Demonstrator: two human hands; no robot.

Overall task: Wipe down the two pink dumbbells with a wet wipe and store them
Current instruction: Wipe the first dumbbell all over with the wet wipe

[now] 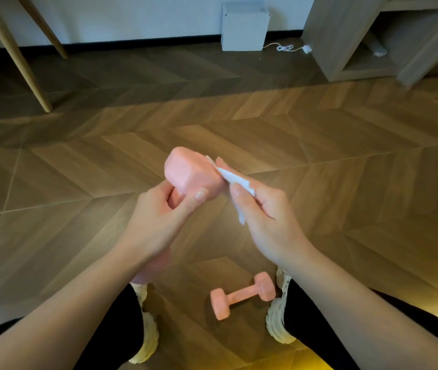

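My left hand point(159, 212) grips the handle of a pink dumbbell point(189, 173), held up in mid-air with one head pointing away from me. Its lower head shows blurred under my left wrist. My right hand point(263, 212) pinches a white wet wipe point(235, 181) and presses it against the right side of the raised head. A second pink dumbbell point(241, 295) lies on the wooden floor between my feet, nearer my right shoe.
My white shoes point(147, 340) and black trouser legs frame the floor below. A white box point(244, 28) with a cable stands against the far wall. A wooden shelf unit point(346, 44) is at the upper right, chair legs point(17, 54) at the upper left.
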